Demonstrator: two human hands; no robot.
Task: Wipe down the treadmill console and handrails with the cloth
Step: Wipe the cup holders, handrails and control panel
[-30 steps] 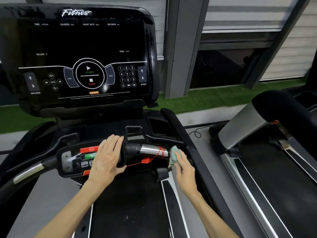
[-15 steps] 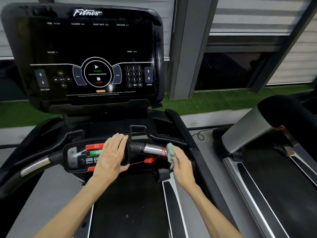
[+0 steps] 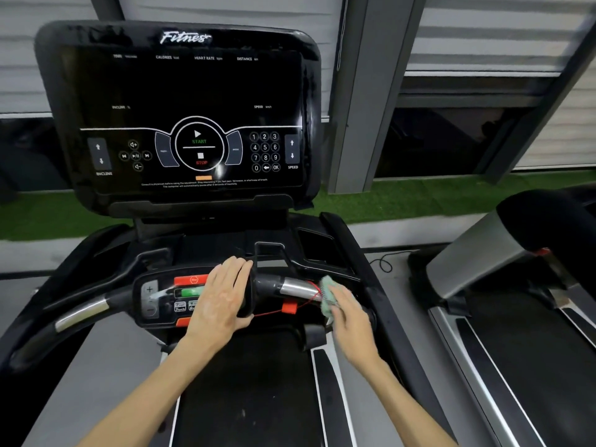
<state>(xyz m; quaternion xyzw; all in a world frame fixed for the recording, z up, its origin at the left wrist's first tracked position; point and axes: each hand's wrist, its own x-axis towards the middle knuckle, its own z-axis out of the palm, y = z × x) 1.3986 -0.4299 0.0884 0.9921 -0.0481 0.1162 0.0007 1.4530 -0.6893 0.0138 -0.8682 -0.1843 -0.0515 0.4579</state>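
Observation:
The black treadmill console (image 3: 180, 91) with a dark touch panel fills the upper left. Below it runs a front handrail (image 3: 295, 288) with silver grip sections and a small control pad (image 3: 167, 298) bearing red and green buttons. My left hand (image 3: 222, 298) rests flat with straight fingers on the right part of that pad. My right hand (image 3: 351, 314) holds a pale green cloth (image 3: 327, 296) against the right end of the handrail, beside the silver section. A red safety cord and clip (image 3: 289, 307) hang under the rail.
A second treadmill (image 3: 516, 285) stands close on the right. The side rail (image 3: 380, 301) of my treadmill runs beside my right hand. The black belt (image 3: 251, 382) lies below. Green turf and a grey pillar (image 3: 364, 108) are behind the console.
The view has shifted slightly, so the console sits further right and lower. My right hand with the cloth rubs in small moves at the handrail's right end. My left hand stays on the pad.

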